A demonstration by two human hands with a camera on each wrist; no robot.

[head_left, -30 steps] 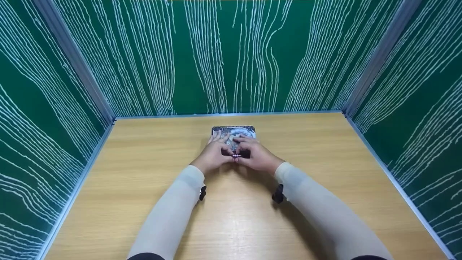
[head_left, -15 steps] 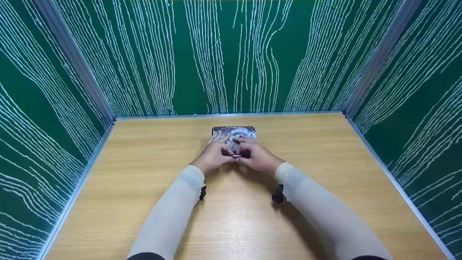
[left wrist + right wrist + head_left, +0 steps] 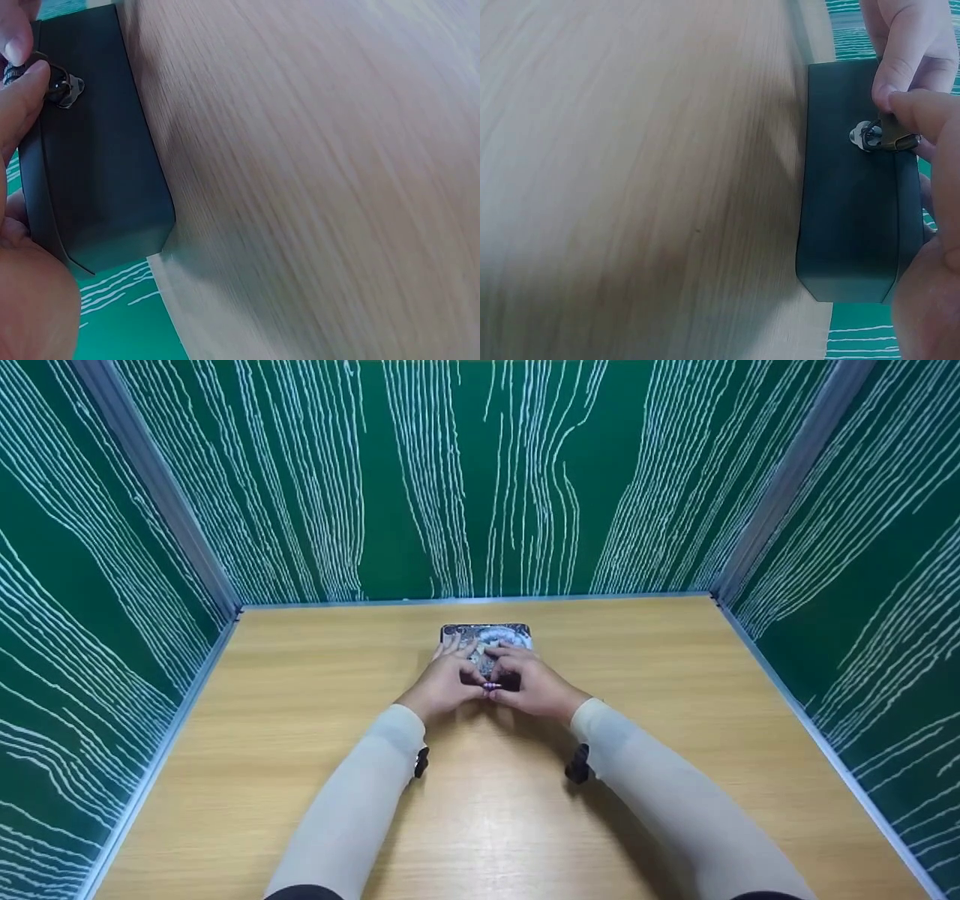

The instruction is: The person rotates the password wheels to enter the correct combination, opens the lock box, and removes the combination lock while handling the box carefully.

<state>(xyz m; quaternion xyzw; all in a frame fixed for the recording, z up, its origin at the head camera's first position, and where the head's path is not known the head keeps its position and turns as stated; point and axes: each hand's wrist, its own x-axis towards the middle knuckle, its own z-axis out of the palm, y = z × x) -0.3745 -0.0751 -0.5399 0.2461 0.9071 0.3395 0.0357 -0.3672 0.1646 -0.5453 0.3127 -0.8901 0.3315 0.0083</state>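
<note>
A dark box (image 3: 844,225) with a patterned lid (image 3: 504,633) sits toward the back of the table. On its front is a metal hasp (image 3: 860,136), from which a small padlock (image 3: 895,135) hangs by its shackle. My left hand (image 3: 445,682) pinches the padlock between thumb and index finger from the left; its other fingers spread over the lid. From the right, my right hand (image 3: 534,684) pinches the same padlock with thumb and index finger, other fingers also on the lid. In the head view the thumbs nearly meet at the lock. Fingertips hide much of the lock's body.
The wooden table (image 3: 480,810) spreads around the box on all sides. Green walls (image 3: 420,472) with white wavy lines enclose it at the back, left and right, with metal strips (image 3: 480,598) along the edges.
</note>
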